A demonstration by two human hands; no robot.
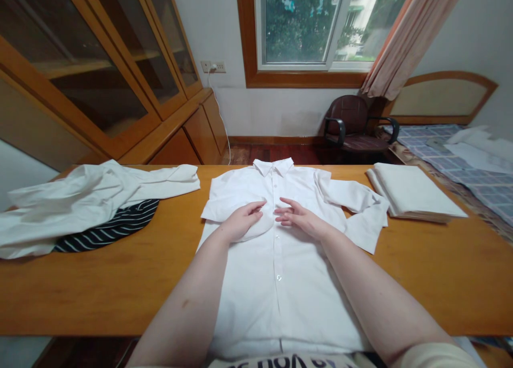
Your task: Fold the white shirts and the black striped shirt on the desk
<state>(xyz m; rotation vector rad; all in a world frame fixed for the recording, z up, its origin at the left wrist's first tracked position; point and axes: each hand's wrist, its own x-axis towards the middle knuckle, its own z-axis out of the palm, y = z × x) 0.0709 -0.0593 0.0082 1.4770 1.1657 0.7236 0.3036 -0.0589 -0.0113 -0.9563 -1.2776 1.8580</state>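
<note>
A white button-up shirt [276,266] lies flat on the wooden table [120,282], collar away from me and buttons up. Its left sleeve is folded across the chest; the right sleeve [356,207] trails out to the right. My left hand [242,221] rests on the folded sleeve near the chest, fingers curled loosely over the cloth. My right hand [298,218] lies just right of the button line, fingers stretched out flat on the fabric. The two hands nearly meet at the placket.
A crumpled white garment [88,197] over a dark striped one [112,226] lies at the table's left. A folded white stack [412,191] sits at the right. Beyond the table stand a brown armchair [352,124], a wooden cabinet [120,79] and a bed [460,154].
</note>
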